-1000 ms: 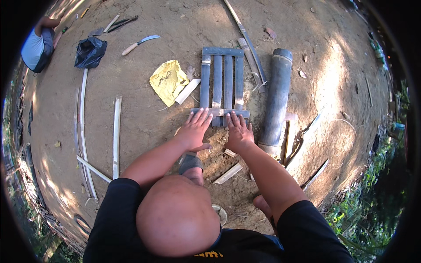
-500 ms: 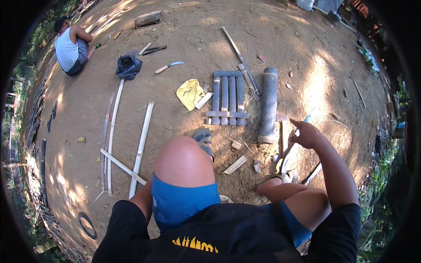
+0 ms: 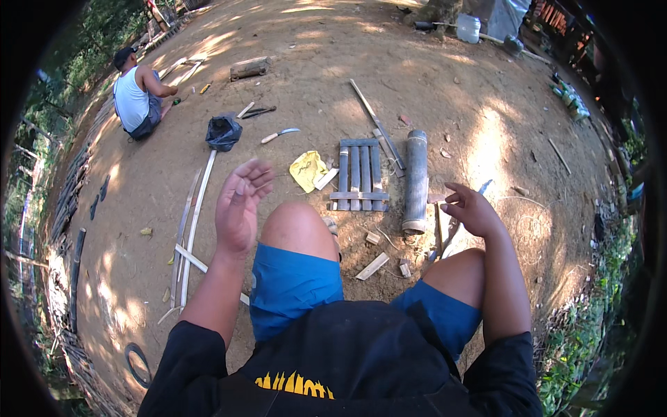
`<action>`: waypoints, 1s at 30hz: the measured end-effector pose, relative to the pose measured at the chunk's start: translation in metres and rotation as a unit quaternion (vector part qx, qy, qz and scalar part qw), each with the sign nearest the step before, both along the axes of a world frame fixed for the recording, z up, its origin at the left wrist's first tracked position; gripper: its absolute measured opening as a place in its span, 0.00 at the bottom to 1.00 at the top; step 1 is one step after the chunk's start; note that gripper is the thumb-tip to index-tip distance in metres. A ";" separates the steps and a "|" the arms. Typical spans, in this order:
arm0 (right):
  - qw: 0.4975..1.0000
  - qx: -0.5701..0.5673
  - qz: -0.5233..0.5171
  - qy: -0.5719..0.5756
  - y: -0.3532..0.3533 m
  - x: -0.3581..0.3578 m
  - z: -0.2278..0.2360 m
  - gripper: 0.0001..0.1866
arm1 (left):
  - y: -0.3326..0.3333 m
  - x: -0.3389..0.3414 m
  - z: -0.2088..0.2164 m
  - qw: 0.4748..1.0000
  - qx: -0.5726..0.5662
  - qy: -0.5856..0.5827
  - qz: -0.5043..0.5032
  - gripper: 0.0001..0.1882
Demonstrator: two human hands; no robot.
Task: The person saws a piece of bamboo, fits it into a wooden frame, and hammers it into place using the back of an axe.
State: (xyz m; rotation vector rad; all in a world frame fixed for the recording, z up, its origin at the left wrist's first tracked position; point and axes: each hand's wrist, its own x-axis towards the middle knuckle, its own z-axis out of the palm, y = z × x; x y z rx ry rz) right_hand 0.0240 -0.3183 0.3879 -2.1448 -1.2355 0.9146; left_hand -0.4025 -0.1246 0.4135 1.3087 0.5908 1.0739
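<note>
Risen into view: left hand point(image 3: 237, 214), fingers half-curled, thumb apart | right hand point(image 3: 477, 213): forefinger and thumb spread

Dark slatted bamboo frame point(image 3: 355, 170), centre

Just right of it, thick dark bamboo tube point(image 3: 415, 181)! Left, crumpled yellow sheet point(image 3: 306, 172); farther, curved wooden-handled knife point(image 3: 279, 134), black plastic bag point(image 3: 223, 132) left again. Near side: pale flat wood piece point(image 3: 372, 267).

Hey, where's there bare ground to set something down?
Between the log and the long two-tone strip; also between the dark pole at far left and the pale strips, apart from a leaf. It's crowded around the slatted panel, bamboo tube and wood scraps.
</note>
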 end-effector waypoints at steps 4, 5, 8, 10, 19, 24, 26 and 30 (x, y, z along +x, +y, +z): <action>0.990 -0.110 0.054 -0.070 -0.011 0.011 -0.010 0.38 | -0.089 0.059 0.073 0.903 -0.034 -0.104 -0.415 0.65; 0.989 -0.104 0.068 -0.075 -0.010 0.005 -0.014 0.38 | -0.110 0.067 0.085 0.836 -0.014 -0.167 -0.523 0.71; 0.990 -0.111 0.065 -0.063 -0.011 -0.012 -0.008 0.37 | -0.170 0.083 0.113 0.683 -0.043 -0.324 -0.653 0.70; 0.988 -0.122 0.062 -0.069 -0.019 -0.012 -0.009 0.36 | -0.231 0.104 0.108 0.597 -0.088 -0.529 -0.597 0.75; 0.984 -0.156 0.053 -0.070 -0.039 -0.005 -0.001 0.34 | -0.241 0.098 0.103 0.537 -0.168 -0.510 -0.651 0.84; 0.983 -0.158 0.061 -0.067 -0.039 -0.006 -0.004 0.35 | -0.237 0.097 0.092 0.529 -0.163 -0.496 -0.669 0.85; 0.982 -0.160 0.066 -0.072 -0.038 -0.009 0.000 0.35 | -0.246 0.093 0.101 0.534 -0.199 -0.514 -0.641 0.84; 0.982 -0.151 0.084 -0.077 -0.039 -0.012 -0.002 0.32 | -0.234 0.084 0.110 0.537 -0.255 -0.468 -0.654 0.84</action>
